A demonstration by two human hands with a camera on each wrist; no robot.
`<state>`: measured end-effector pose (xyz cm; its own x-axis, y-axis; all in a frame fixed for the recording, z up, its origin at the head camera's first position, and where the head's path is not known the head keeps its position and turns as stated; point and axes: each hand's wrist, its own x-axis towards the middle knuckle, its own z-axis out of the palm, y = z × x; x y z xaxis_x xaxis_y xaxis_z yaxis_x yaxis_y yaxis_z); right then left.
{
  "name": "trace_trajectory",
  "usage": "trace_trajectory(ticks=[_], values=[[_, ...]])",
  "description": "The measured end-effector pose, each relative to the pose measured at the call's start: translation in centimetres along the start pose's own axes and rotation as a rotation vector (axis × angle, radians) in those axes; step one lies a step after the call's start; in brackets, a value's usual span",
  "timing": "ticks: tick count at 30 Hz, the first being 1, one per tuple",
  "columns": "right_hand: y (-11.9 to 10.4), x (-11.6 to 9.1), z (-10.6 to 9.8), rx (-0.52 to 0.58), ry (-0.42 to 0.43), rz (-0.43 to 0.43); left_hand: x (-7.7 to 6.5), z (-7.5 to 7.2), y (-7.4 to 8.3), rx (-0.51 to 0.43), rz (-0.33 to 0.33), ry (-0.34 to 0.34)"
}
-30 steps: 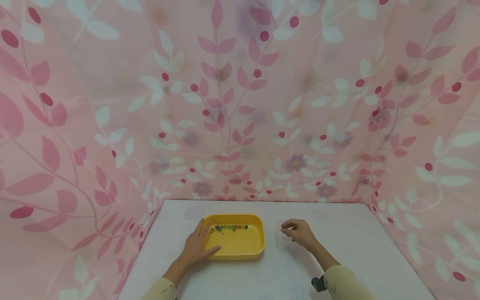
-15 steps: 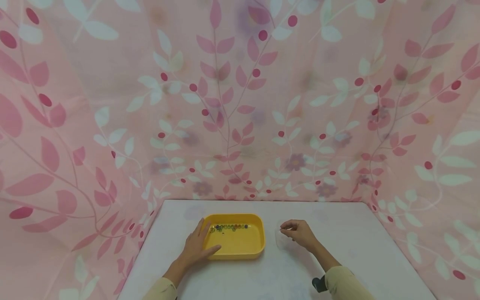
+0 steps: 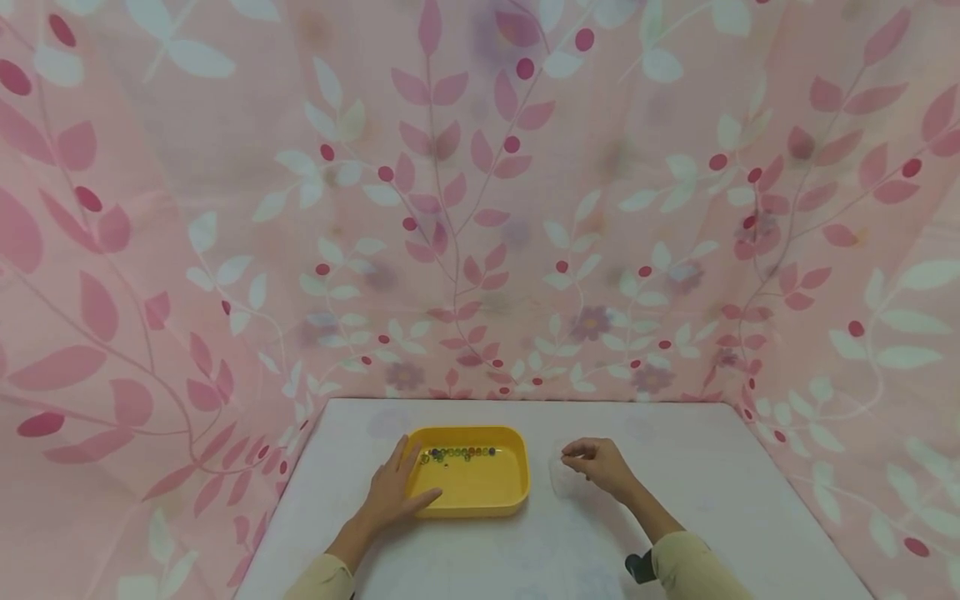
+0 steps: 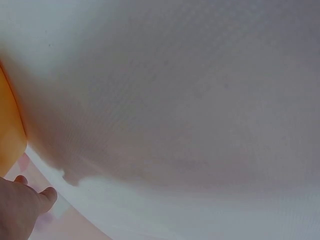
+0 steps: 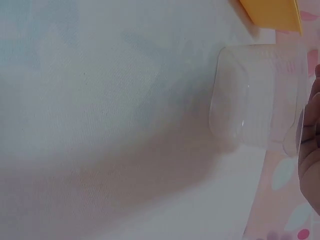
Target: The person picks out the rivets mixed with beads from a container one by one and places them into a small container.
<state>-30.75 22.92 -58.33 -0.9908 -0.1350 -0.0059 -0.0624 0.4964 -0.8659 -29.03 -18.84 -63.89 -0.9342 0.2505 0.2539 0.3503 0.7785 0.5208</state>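
A yellow tray [image 3: 480, 492] stands on the white table, with several small coloured glass beads [image 3: 465, 452] mostly in a row along its far side. My left hand [image 3: 393, 490] rests on its left end, fingers spread along the rim and thumb over the near edge. Part of this hand [image 4: 22, 207] shows at the lower left of the left wrist view. Right of the tray stands a clear plastic container [image 5: 255, 97]. My right hand [image 3: 602, 467] is at its rim, thumb and fingers drawn together. I cannot tell what, if anything, those fingertips pinch.
The white tabletop [image 3: 495, 558] runs back to a pink leaf-patterned cloth [image 3: 480, 250], which also hangs at both sides. A dark object [image 3: 639, 568] sits at the right wrist, beside the sleeve.
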Motion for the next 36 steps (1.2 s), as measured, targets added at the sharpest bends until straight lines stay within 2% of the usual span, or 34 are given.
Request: trace_trajectory(ticks=[9, 18, 26, 32, 36], values=[[-0.2, -0.1, -0.3, 0.037, 0.048, 0.008, -0.1, 0.2, 0.0, -0.013, -0.007, -0.012], [0.5, -0.4, -1.6, 0.057, 0.090, -0.071, 0.0, -0.2, 0.3, -0.021, -0.061, -0.060], [1.0, -0.7, -1.9, 0.070, 0.104, -0.025, 0.0, -0.1, 0.3, -0.020, -0.058, -0.065], [0.2, -1.1, -1.8, 0.095, 0.104, 0.006, 0.0, -0.1, 0.3, -0.021, -0.060, -0.065], [0.6, -0.8, -1.6, 0.074, 0.111, 0.019, 0.0, -0.2, 0.4, -0.022, -0.057, -0.054]])
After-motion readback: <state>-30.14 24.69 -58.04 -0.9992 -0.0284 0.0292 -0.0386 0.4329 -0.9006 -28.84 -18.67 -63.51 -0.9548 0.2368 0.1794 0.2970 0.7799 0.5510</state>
